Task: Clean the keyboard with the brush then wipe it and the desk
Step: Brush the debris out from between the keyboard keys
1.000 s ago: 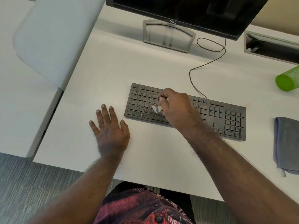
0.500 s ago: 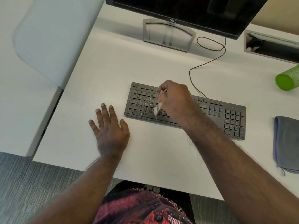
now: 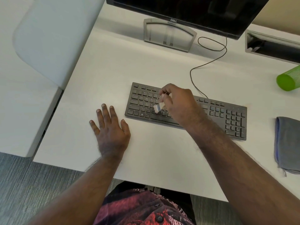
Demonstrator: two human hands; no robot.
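A black keyboard (image 3: 224, 116) lies across the middle of the white desk (image 3: 113, 65). My right hand (image 3: 180, 103) is over its left half and pinches a small pale brush (image 3: 158, 108), whose bristles point down-left onto the lower letter keys. My left hand (image 3: 110, 129) rests flat on the desk, fingers spread, just left of the keyboard and apart from it. A folded grey cloth (image 3: 287, 143) lies at the right edge of the desk.
A Dell monitor (image 3: 186, 8) on a grey stand (image 3: 168, 34) is at the back, with the keyboard's cable (image 3: 209, 60) looping beside it. A green bottle (image 3: 289, 80) lies at the far right. A pale divider panel (image 3: 53, 34) rises on the left.
The brush has swept back and forth over the left letter keys, its bristles now angled down-left. My left hand has stayed flat in place.
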